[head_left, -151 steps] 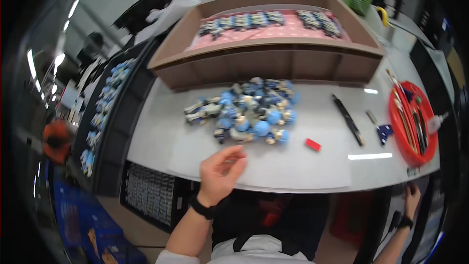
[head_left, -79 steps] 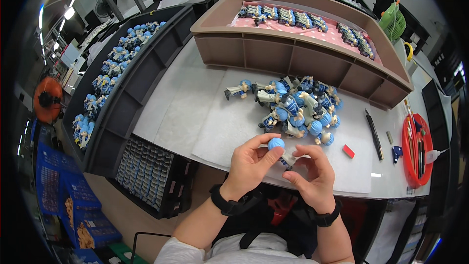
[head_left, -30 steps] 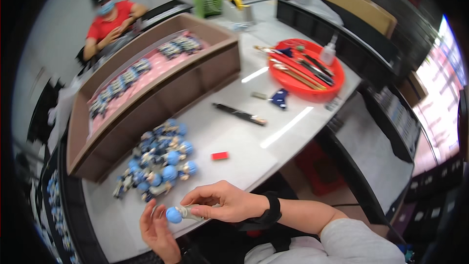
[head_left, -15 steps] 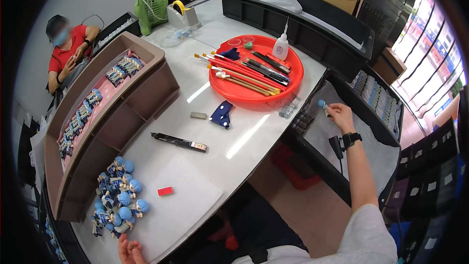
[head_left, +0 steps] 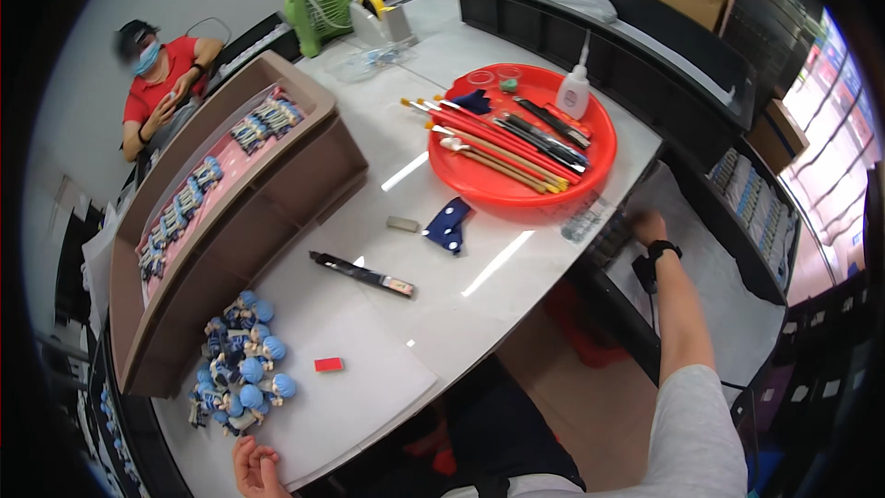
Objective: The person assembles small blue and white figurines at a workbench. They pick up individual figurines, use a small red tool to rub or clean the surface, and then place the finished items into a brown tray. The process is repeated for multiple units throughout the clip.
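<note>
Beside a pile of small blue-haired figurines [head_left: 244, 364], my left hand [head_left: 256, 468] rests near the table's front edge. Its fingers are loosely bent and apart, with nothing seen in them. My right hand [head_left: 648, 227] reaches into a black crate lined with a white sheet [head_left: 705, 300]. It is at the crate's far left corner, close to a row of small figurines [head_left: 608, 244]. Blur and shade hide its fingertips, so whether it holds a figurine cannot be made out. A dark band circles the right wrist.
A red tray [head_left: 516, 186] holds brushes, pens and a white bottle [head_left: 573, 92]. A red block [head_left: 328, 364], black cutter [head_left: 361, 274], grey block [head_left: 402, 224] and dotted blue cloth [head_left: 449, 225] lie about. A brown bin [head_left: 249, 212] stands left; beyond sits a person in red [head_left: 166, 97].
My right hand has gone down and in toward the figurine row at the crate's corner; the blue-haired figurine it held up no longer shows. The view has shifted; my left hand stays by the pile.
</note>
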`<move>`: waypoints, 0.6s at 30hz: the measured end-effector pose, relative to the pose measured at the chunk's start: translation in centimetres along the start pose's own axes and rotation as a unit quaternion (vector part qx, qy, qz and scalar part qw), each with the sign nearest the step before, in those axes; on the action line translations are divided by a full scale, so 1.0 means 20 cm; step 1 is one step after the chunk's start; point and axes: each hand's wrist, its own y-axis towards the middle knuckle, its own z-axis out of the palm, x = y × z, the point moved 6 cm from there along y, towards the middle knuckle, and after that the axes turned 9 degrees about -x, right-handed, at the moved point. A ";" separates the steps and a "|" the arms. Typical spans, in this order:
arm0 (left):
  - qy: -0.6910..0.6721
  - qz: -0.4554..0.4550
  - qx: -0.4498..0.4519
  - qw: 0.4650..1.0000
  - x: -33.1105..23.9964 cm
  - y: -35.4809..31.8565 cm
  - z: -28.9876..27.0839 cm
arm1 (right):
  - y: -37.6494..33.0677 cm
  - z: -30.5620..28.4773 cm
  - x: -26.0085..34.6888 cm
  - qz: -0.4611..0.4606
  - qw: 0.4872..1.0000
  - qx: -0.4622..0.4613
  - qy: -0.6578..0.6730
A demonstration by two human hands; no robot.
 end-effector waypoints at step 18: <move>0.149 0.141 0.024 0.978 -0.41 0.26 -0.22 | -0.87 -0.68 1.03 -0.089 0.956 0.146 0.238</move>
